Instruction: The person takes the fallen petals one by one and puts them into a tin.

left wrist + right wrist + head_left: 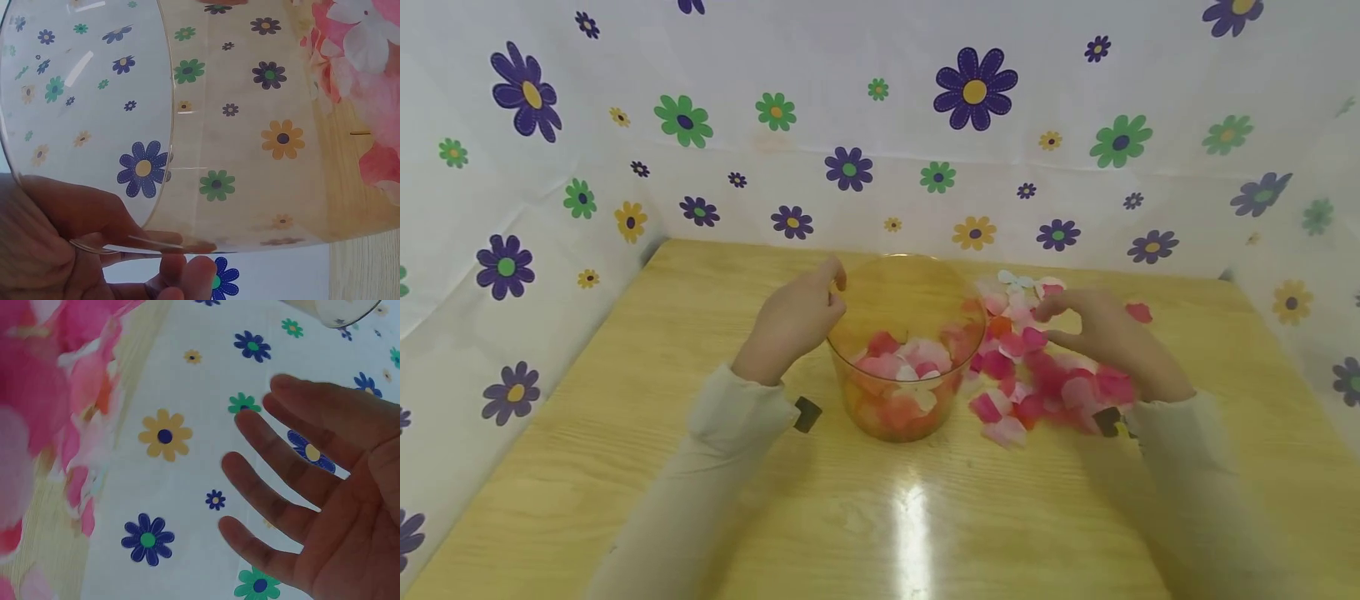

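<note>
A clear amber-tinted bucket [895,408] stands upright on the table with pink, white and red petals [898,367] in its lower part. My left hand [797,321] pinches the bucket's rim on its left side; in the left wrist view the thumb lies inside the wall and the fingers outside. To the right of the bucket lies a loose pile of petals [1000,367]. Over that pile hangs my right hand [1105,333], fingers spread and slightly bent, palm showing bare in the right wrist view.
The wooden table [625,400] is enclosed by a white cloth [730,75] printed with purple, green and yellow flowers. One stray petal [1138,312] lies right of the pile. Dark square pieces [807,414] show near both wrists.
</note>
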A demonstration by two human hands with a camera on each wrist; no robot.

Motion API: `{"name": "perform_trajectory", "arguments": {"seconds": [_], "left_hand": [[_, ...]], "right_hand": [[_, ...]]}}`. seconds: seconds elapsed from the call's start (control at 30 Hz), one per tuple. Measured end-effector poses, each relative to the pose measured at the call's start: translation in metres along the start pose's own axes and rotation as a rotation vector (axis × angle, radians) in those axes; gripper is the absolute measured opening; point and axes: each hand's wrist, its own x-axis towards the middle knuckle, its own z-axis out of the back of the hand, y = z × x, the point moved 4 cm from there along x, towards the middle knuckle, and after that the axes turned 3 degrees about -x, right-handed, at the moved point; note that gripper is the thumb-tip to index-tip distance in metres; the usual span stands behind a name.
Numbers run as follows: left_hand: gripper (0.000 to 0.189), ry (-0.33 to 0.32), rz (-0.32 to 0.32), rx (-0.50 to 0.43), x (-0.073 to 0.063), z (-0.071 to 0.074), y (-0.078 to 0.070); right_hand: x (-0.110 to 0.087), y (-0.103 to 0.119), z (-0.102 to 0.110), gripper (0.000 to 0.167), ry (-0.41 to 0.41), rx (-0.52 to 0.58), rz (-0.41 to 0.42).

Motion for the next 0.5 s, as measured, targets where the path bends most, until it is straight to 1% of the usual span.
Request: {"name": "perform_trajectory", "arguments": {"seconds": [0.1,0.13,0.23,0.27,0.33,0.37,0.5], "left_hand": [[0.029,-0.005,-0.005,0.007,-0.001,-0.001,0.0],[0.029,-0.008,-0.007,0.01,-0.002,-0.001,0.0],[0.03,-0.014,-0.011,0.014,-0.002,0.0,0.0],[0.03,-0.015,-0.011,0.016,-0.002,0.0,0.0],[0.03,-0.016,-0.016,0.02,-0.001,0.0,0.0],[0.03,-0.015,-0.017,0.021,-0.001,0.0,0.0],[0.029,-0.014,-0.022,0.024,0.0,-0.001,-0.001]], "right_hand": [[-0.008,-0.012,-0.004,0.031,0.154,-0.059,-0.015],[-0.01,-0.017,-0.006,0.033,0.201,-0.062,-0.039],[-0.015,-0.029,-0.014,0.037,0.302,-0.092,-0.076],[-0.017,-0.033,-0.017,0.038,0.325,-0.099,-0.089],[-0.019,-0.04,-0.023,0.039,0.355,-0.116,-0.078],[-0.019,-0.043,-0.026,0.04,0.362,-0.134,-0.056],[-0.019,-0.05,-0.033,0.038,0.352,-0.17,-0.005]]}}
